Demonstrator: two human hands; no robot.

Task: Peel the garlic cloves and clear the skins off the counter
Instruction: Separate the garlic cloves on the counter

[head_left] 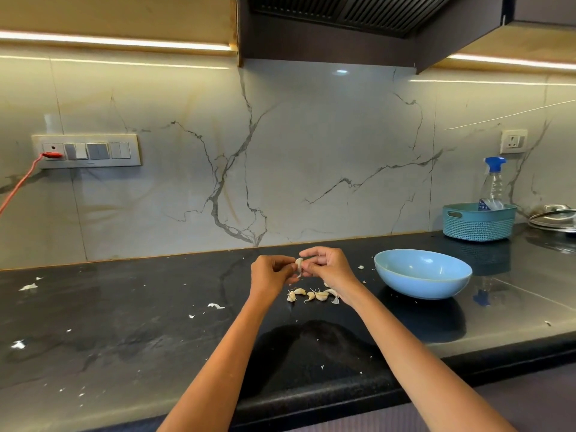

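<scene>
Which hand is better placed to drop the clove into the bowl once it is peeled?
Probably the right hand. Both hands pinch the clove, but the bowl stands on the right side, nearer to it. The left hand would have to cross over.

Two hands (271, 271) (327, 266) — six garlic cloves (311, 295), one bowl (422, 273).

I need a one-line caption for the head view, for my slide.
Both hands peel a garlic clove above unpeeled cloves on a black counter, beside a blue bowl.
</scene>
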